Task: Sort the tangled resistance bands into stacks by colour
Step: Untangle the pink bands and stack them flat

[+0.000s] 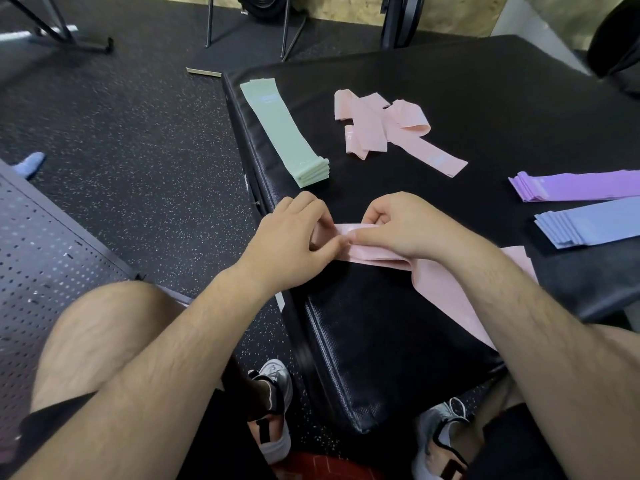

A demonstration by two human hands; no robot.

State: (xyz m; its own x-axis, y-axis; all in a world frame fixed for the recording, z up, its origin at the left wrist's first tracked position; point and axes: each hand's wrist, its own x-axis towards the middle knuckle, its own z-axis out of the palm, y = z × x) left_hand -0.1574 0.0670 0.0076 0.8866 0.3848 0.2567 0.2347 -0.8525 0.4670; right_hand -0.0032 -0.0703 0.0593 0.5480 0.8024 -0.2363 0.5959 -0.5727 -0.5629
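Note:
On the black padded mat (450,81) lie a neat stack of green bands (284,133), a loose tangle of pink bands (377,129), a purple stack (581,185) and a blue stack (592,225). Near the mat's front edge a pink band (440,282) lies partly folded. My left hand (294,237) pinches its left end. My right hand (398,226) grips the same end from the right, thumb and fingers curled on the fold. The band's far end runs under my right forearm.
Speckled black rubber floor (138,133) lies left of the mat. A perforated metal bench (45,251) stands at the left. Metal frame legs (287,32) stand at the back. My knees and shoes are below the mat's near corner.

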